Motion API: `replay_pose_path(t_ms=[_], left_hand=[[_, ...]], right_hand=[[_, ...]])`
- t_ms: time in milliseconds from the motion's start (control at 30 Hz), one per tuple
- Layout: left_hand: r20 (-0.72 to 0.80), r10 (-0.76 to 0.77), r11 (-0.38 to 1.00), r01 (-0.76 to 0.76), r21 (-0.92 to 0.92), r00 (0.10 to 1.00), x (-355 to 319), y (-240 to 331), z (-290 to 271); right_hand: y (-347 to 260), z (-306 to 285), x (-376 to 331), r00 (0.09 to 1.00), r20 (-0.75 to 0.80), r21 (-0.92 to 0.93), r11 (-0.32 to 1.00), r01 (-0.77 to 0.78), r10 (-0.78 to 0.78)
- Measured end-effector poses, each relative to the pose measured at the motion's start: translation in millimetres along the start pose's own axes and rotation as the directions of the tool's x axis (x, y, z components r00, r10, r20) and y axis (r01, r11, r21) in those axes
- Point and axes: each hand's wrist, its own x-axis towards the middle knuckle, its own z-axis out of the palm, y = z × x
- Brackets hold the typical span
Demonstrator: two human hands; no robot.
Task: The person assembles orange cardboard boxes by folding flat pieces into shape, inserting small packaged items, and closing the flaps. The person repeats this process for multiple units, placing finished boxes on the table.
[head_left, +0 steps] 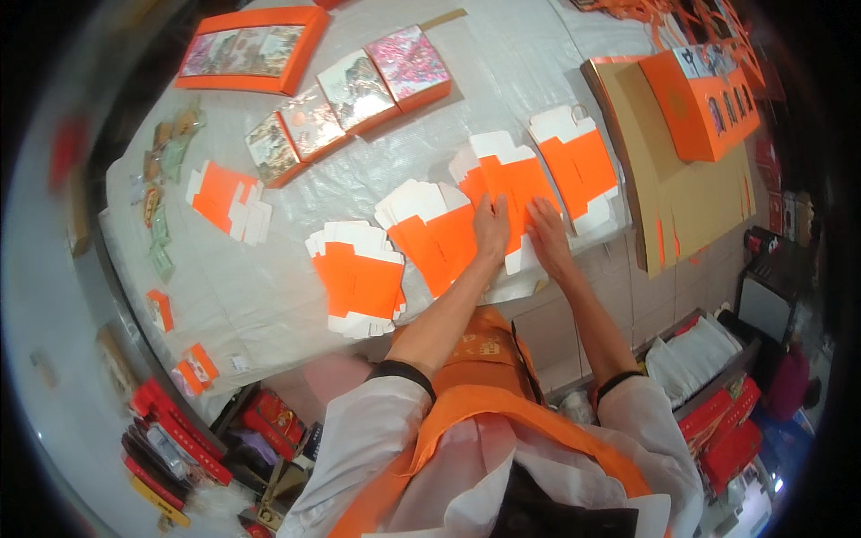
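Note:
A flat orange-and-white box blank (513, 179) lies before me near the table's front edge, on top of other blanks. My left hand (491, 231) rests at its left edge with the fingers stretched forward. On its right edge lies my right hand (549, 235), fingers extended and slightly apart. To the left sit a fanned stack of orange blanks (439, 247) and another stack (360, 280). Just right of my right hand is one more pile of blanks (578, 166). A smaller group of blanks (224, 199) lies further left.
Four-sided printed boxes (359, 90) stand in a row at the back, near an orange tray box (247, 49). Small wrapped packets (157, 215) line the left. A brown cardboard sheet (673, 206) bears an orange carton (695, 112) at right. Red packages (726, 430) sit below.

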Motion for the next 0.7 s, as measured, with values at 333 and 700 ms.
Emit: replay_pose_path(t_ms=[333,700], left_hand=[[0.093,0.231,0.915,-0.184,-0.359,0.969,-103,76,-78],[0.043,0.402,0.860,-0.361,-0.362,0.915,-187,78,-176]], right_hand=[[-134,-72,-21,0.767,0.406,0.907,-0.319,-0.273,0.497],[-286,-43,-46,0.948,0.165,0.901,0.348,-0.257,0.273]])
